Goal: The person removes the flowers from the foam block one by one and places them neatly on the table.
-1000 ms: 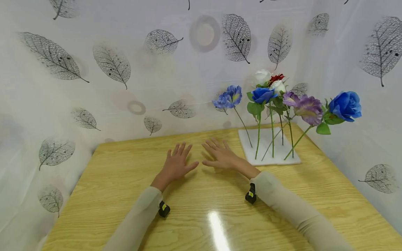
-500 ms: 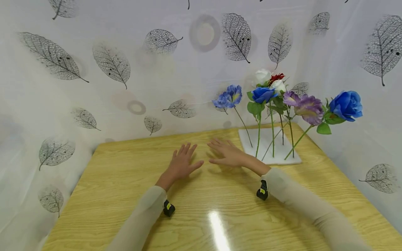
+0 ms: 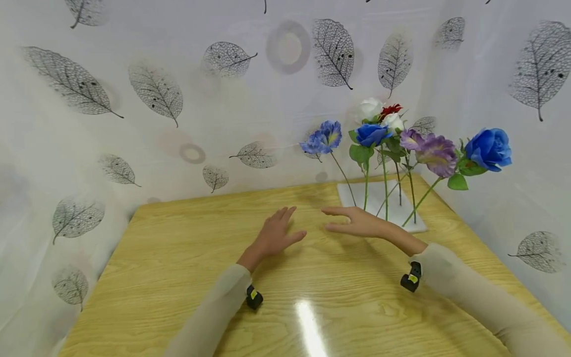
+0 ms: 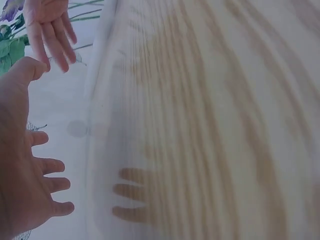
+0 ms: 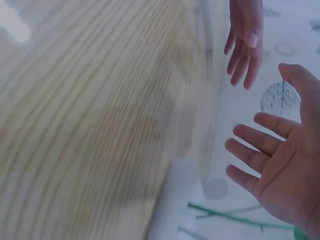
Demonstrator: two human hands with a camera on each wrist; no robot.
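Both hands hover over the wooden table with nothing in them. My left hand [image 3: 273,235] is near the middle, its fingers extended and thumb spread; the left wrist view shows its fingers [image 4: 52,185] apart and their shadow on the wood. My right hand [image 3: 359,222] is at the front left of a white foam board [image 3: 397,213], fingers stretched toward the left. It overlaps the board and some lower stems in the head view. Artificial flowers stand in the board: a blue iris [image 3: 322,138], a blue rose [image 3: 372,134], a purple iris [image 3: 431,151] and a tilted blue rose [image 3: 488,149].
The wooden table [image 3: 178,277] has its far edge against a white curtain [image 3: 178,29] printed with leaves. White roses [image 3: 371,108] and a red flower [image 3: 390,111] rise at the back of the bunch. The tilted blue rose leans out past the board's right side.
Both hands have moved to the right, the right one farther, reaching the foam board's front. The gap between them has widened. The flowers stay in place.
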